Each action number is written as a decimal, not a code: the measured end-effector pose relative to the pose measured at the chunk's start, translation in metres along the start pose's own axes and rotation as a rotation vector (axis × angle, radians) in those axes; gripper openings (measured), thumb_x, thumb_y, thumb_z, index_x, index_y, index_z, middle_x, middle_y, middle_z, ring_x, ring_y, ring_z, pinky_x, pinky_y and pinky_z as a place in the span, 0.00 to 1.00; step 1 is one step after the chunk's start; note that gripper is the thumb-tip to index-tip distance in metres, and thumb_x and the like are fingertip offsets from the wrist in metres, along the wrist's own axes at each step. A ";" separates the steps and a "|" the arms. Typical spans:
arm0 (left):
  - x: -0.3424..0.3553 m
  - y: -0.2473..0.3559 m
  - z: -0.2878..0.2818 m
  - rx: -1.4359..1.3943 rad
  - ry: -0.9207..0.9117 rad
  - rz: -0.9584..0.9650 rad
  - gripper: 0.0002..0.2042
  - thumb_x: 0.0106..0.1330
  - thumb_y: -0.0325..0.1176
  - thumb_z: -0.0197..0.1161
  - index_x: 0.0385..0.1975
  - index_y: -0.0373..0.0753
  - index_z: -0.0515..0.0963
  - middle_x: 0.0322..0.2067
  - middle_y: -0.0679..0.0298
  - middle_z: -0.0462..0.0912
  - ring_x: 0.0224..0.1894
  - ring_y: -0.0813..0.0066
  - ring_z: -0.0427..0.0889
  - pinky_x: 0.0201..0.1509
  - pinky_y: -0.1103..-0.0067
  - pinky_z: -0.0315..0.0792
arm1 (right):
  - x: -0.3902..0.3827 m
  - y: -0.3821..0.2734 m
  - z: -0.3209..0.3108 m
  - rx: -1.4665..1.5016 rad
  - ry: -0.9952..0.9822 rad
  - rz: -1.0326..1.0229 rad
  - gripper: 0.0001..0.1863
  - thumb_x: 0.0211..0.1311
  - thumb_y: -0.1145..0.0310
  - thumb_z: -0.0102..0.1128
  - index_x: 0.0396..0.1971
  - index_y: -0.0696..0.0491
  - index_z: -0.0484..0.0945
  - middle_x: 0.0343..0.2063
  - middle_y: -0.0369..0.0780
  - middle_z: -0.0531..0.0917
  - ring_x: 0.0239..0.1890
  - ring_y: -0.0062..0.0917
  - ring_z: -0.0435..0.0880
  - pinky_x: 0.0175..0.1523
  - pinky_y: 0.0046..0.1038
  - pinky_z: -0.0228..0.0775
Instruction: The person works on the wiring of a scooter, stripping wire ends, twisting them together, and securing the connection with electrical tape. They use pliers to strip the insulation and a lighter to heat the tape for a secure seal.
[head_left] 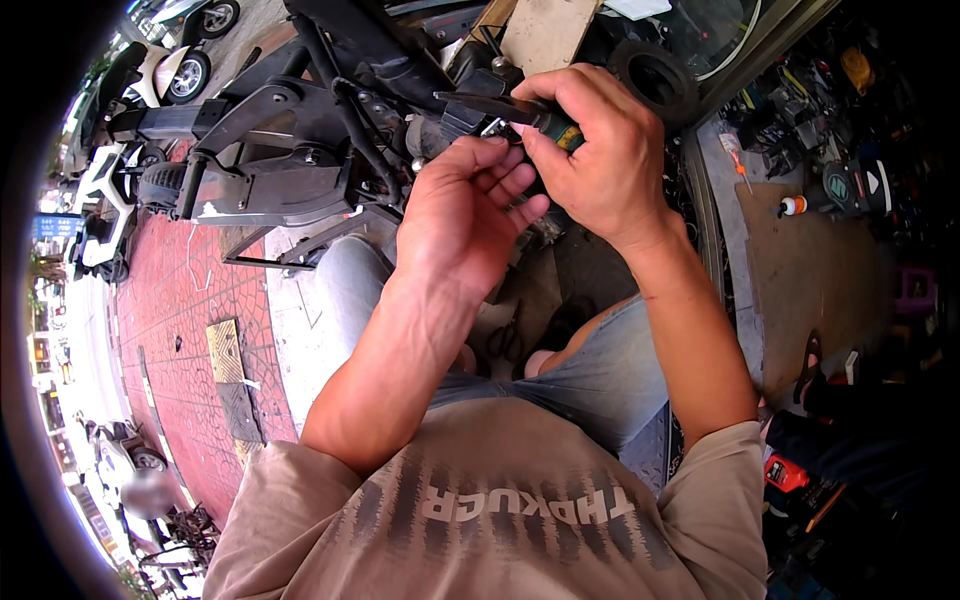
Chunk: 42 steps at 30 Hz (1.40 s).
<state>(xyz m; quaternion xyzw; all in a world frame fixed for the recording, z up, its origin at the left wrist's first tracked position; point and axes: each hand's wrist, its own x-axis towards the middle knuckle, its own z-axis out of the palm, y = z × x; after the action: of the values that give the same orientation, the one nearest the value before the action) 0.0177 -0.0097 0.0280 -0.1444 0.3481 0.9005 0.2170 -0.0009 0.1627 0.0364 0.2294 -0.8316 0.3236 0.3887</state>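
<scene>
My right hand [610, 150] is closed round a pair of dark long-nosed pliers [490, 104], whose jaws point left. Some green and yellow shows on the pliers' handle under my fingers. Just below the jaws, my left hand [455, 220] pinches a small dark part with a shiny metal bit [492, 128] between thumb and fingertips; its exact kind is too small to tell. Both hands are close together in front of the dark frame of a scooter or motorbike [290, 170], which has black cables [345, 110] running along it.
A black tyre [655, 80] lies beyond my right hand. Tools and parts crowd the right side, with an orange-handled screwdriver [733, 155] and a white bottle with an orange cap [793, 206]. Parked scooters [160, 80] stand at far left, past red paving [165, 290].
</scene>
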 end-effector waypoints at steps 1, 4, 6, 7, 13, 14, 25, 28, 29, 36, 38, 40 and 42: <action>0.001 0.001 0.000 -0.001 0.001 -0.009 0.06 0.78 0.34 0.64 0.45 0.42 0.86 0.40 0.68 0.89 0.43 0.73 0.87 0.51 0.64 0.81 | 0.000 0.000 0.001 -0.004 0.006 -0.007 0.19 0.49 0.74 0.82 0.43 0.49 0.87 0.37 0.38 0.89 0.42 0.40 0.90 0.44 0.41 0.83; 0.003 0.004 0.000 0.007 0.002 -0.037 0.06 0.77 0.35 0.65 0.44 0.43 0.85 0.40 0.68 0.89 0.44 0.72 0.87 0.51 0.64 0.79 | 0.001 0.002 0.003 -0.005 0.021 -0.026 0.20 0.47 0.75 0.82 0.42 0.49 0.88 0.37 0.37 0.89 0.43 0.39 0.91 0.45 0.40 0.84; 0.003 0.005 0.000 0.026 0.002 -0.054 0.06 0.77 0.36 0.65 0.43 0.43 0.85 0.40 0.68 0.88 0.44 0.72 0.86 0.50 0.65 0.78 | 0.001 0.004 0.005 0.010 0.028 -0.039 0.20 0.46 0.76 0.82 0.42 0.49 0.88 0.37 0.37 0.89 0.43 0.39 0.91 0.45 0.39 0.85; 0.002 0.005 0.000 0.031 0.009 -0.054 0.06 0.77 0.36 0.65 0.43 0.43 0.85 0.40 0.69 0.88 0.43 0.71 0.86 0.50 0.64 0.78 | 0.000 0.005 0.005 0.018 0.024 -0.040 0.19 0.46 0.76 0.81 0.42 0.49 0.88 0.37 0.37 0.89 0.43 0.38 0.91 0.45 0.39 0.85; 0.003 0.008 0.001 0.047 0.020 -0.091 0.06 0.74 0.37 0.65 0.43 0.44 0.85 0.40 0.69 0.88 0.43 0.71 0.85 0.50 0.63 0.78 | -0.006 0.010 0.005 0.062 0.007 -0.018 0.18 0.47 0.77 0.79 0.40 0.49 0.89 0.39 0.36 0.89 0.43 0.38 0.91 0.45 0.38 0.85; 0.004 0.010 0.000 0.047 0.016 -0.099 0.06 0.74 0.36 0.65 0.43 0.44 0.85 0.40 0.69 0.88 0.43 0.71 0.85 0.50 0.63 0.78 | -0.007 0.010 0.005 0.070 0.001 -0.007 0.17 0.47 0.77 0.79 0.40 0.49 0.89 0.39 0.36 0.89 0.42 0.38 0.91 0.45 0.38 0.85; 0.007 0.017 -0.006 0.108 -0.051 -0.103 0.08 0.74 0.38 0.62 0.45 0.44 0.84 0.40 0.68 0.89 0.43 0.70 0.87 0.49 0.64 0.78 | 0.004 0.007 0.009 0.121 -0.028 0.132 0.13 0.58 0.72 0.81 0.42 0.52 0.89 0.38 0.41 0.90 0.40 0.42 0.92 0.44 0.38 0.83; 0.008 0.014 -0.005 0.080 -0.053 -0.095 0.05 0.73 0.35 0.66 0.42 0.43 0.83 0.38 0.67 0.87 0.40 0.70 0.85 0.47 0.64 0.79 | 0.004 0.003 0.011 0.129 -0.020 0.279 0.12 0.62 0.69 0.80 0.43 0.53 0.88 0.35 0.43 0.91 0.39 0.44 0.92 0.44 0.39 0.83; 0.009 0.013 -0.005 0.071 -0.056 -0.092 0.05 0.74 0.35 0.66 0.41 0.43 0.83 0.38 0.67 0.87 0.40 0.70 0.85 0.47 0.65 0.79 | 0.003 0.000 0.012 0.146 -0.036 0.341 0.11 0.63 0.68 0.79 0.43 0.54 0.88 0.35 0.45 0.91 0.39 0.44 0.93 0.44 0.39 0.83; 0.008 0.012 -0.008 0.051 -0.074 -0.093 0.05 0.77 0.34 0.67 0.41 0.41 0.83 0.38 0.66 0.88 0.39 0.71 0.85 0.46 0.66 0.80 | -0.008 -0.012 -0.014 0.388 -0.091 0.603 0.09 0.68 0.68 0.71 0.41 0.59 0.88 0.31 0.42 0.91 0.35 0.27 0.91 0.43 0.32 0.81; 0.008 0.013 -0.008 0.057 -0.075 -0.093 0.05 0.77 0.34 0.67 0.42 0.40 0.84 0.38 0.66 0.88 0.39 0.72 0.86 0.45 0.66 0.81 | -0.008 -0.018 -0.017 0.503 -0.121 0.661 0.09 0.69 0.68 0.70 0.39 0.59 0.89 0.30 0.39 0.91 0.34 0.22 0.89 0.42 0.30 0.79; 0.008 0.013 -0.008 0.060 -0.083 -0.100 0.06 0.78 0.34 0.67 0.43 0.39 0.85 0.38 0.66 0.88 0.39 0.73 0.86 0.45 0.67 0.81 | -0.005 -0.024 -0.020 0.581 -0.155 0.749 0.10 0.69 0.66 0.71 0.37 0.59 0.90 0.29 0.37 0.91 0.33 0.19 0.87 0.41 0.29 0.79; 0.010 0.012 -0.012 0.057 -0.090 -0.105 0.07 0.79 0.34 0.67 0.45 0.39 0.86 0.39 0.66 0.89 0.39 0.74 0.86 0.44 0.68 0.81 | -0.007 -0.016 -0.014 0.585 -0.200 0.796 0.11 0.69 0.65 0.72 0.37 0.58 0.91 0.29 0.37 0.92 0.32 0.19 0.87 0.40 0.29 0.79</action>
<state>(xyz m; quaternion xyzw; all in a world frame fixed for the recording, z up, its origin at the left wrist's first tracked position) 0.0048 -0.0230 0.0218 -0.1153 0.3554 0.8833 0.2832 0.0206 0.1627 0.0431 0.0238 -0.7623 0.6426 0.0730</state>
